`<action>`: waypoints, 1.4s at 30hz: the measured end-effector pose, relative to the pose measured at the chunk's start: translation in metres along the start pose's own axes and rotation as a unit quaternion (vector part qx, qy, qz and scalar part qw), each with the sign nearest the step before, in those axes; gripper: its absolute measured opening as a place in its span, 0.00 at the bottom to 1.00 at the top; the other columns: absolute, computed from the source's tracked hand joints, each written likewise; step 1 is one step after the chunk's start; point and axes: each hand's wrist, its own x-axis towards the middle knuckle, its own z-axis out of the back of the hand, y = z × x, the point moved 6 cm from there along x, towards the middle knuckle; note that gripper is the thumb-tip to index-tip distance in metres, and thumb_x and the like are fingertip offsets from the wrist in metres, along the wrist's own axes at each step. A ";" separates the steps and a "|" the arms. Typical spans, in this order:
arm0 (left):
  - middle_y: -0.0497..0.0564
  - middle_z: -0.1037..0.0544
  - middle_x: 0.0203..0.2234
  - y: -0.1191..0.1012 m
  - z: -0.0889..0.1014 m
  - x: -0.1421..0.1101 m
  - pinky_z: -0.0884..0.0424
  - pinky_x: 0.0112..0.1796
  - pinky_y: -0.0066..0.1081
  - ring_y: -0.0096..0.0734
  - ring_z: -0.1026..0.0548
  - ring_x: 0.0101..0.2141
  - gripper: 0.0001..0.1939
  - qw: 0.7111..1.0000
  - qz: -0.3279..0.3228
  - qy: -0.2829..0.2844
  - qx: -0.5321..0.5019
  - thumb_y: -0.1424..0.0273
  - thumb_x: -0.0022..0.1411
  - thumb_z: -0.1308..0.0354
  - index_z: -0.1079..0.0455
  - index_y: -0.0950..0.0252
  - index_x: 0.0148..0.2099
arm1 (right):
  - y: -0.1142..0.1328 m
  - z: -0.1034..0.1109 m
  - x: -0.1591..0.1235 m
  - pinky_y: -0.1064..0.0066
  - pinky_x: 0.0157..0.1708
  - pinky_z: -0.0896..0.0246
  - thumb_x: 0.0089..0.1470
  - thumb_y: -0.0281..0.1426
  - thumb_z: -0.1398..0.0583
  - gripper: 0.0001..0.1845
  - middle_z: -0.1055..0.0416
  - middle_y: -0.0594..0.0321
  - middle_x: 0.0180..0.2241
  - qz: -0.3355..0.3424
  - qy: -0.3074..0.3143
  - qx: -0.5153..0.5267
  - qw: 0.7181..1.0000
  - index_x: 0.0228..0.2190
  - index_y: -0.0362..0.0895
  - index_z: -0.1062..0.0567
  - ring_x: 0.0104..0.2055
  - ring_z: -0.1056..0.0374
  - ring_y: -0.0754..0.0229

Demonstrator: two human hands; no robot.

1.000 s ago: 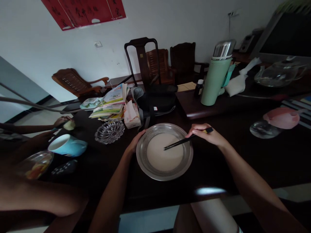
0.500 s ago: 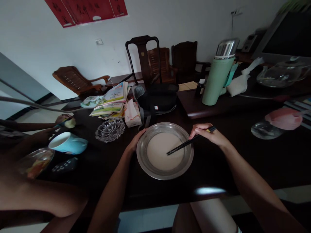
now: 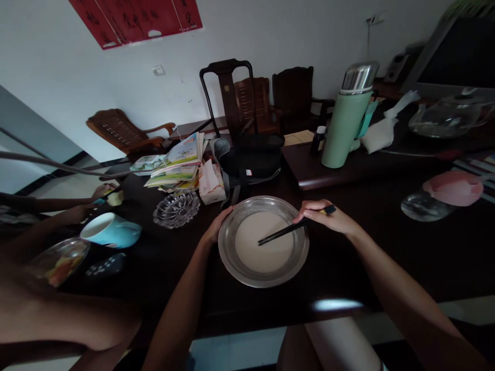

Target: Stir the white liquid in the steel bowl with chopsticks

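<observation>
A round metal basin point(image 3: 227, 257) stands on the dark table in front of me, with a milky off-white liquid point(image 3: 266, 255) inside. My left hand point(image 3: 219, 224) grips the basin's left rim; part of its fingers is hidden behind the rim. In my right hand point(image 3: 317, 216) is a pair of black chopsticks point(image 3: 282, 232), held together at a slant above the basin's right side. Their tips reach the liquid near the middle of the basin.
To the left are a glass ashtray point(image 3: 177, 209), a blue mug point(image 3: 111, 230) and a remote point(image 3: 106, 265). Another person's hands point(image 3: 93, 206) hold a pale piece of food there. Behind the basin lie a tissue box point(image 3: 212, 183) and black bag point(image 3: 257, 157); a green thermos point(image 3: 348, 121) stands right.
My right hand and the chopsticks have shifted a little left, and the chopstick tips moved left and slightly up across the liquid. My left hand stays on the rim.
</observation>
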 end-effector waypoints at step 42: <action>0.51 0.21 0.33 -0.004 -0.001 -0.002 0.34 0.41 0.30 0.36 0.25 0.36 0.16 1.000 -0.024 -0.005 0.009 0.65 0.58 0.44 0.26 0.67 0.46 | -0.001 0.009 -0.001 0.69 0.38 0.36 0.58 0.40 0.47 0.18 0.23 0.59 0.30 -0.013 -0.051 -0.003 0.999 0.30 0.42 0.22 0.35 0.28 0.58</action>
